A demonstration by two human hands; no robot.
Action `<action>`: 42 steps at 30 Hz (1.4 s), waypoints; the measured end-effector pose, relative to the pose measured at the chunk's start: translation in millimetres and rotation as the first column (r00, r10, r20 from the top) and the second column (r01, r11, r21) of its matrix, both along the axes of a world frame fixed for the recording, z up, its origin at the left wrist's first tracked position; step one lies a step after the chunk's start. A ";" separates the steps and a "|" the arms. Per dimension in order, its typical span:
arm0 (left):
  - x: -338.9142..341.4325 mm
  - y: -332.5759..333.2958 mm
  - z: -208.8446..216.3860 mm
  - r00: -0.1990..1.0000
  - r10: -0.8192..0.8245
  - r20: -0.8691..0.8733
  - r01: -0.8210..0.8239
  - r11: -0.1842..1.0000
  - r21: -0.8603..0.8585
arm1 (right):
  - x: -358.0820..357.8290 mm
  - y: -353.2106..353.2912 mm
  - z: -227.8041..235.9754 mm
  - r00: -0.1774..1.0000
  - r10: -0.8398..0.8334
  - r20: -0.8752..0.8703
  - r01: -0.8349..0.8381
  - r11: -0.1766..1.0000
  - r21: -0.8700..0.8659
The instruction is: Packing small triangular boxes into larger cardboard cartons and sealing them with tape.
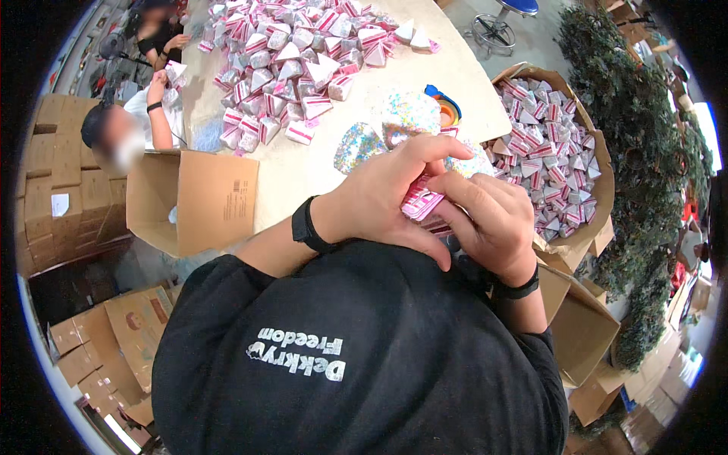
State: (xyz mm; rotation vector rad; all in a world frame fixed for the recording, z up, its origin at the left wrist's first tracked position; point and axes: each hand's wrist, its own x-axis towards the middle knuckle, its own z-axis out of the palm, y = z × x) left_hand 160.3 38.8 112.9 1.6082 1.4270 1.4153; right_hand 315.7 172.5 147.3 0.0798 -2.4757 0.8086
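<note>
Close to my chest, my left hand [383,182] curves around a small pink-and-white printed piece [421,200], its thumb stretched out below. The fingers of my right hand [489,216] are closed against the same piece from the other side. Part of it is hidden between my hands, so I cannot tell if it is a card or a wrapped wedge. Just beyond my hands lie white items with coloured speckles [411,111], partly covered by my fingers. Blue and orange rings [446,105], like tape rolls, rest beside them on the table [470,68].
A large heap of striped pink-and-white wedges [288,68] covers the far table. More fill a big carton [599,152] at right. Open cardboard boxes stand at left [216,205] and right [584,334]. A person [163,114] works at the table's left side. A blue stool [519,6] stands behind.
</note>
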 end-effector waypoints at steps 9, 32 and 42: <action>-1.0 0.7 8.1 0.993 -0.024 -0.116 0.044 0.985 0.165 | 4.3 -4.5 -10.7 0.960 -0.032 -0.279 0.069 0.990 0.126; 6.0 -4.8 -3.8 0.861 0.267 -0.434 -0.053 0.894 0.444 | 37.8 -33.6 -1.5 0.977 -0.212 -0.002 0.207 0.957 -0.205; 9.0 -6.3 -4.2 0.851 0.298 -0.433 -0.081 0.888 0.453 | 49.2 -42.1 -22.7 0.968 -0.250 -0.002 0.223 0.865 -0.450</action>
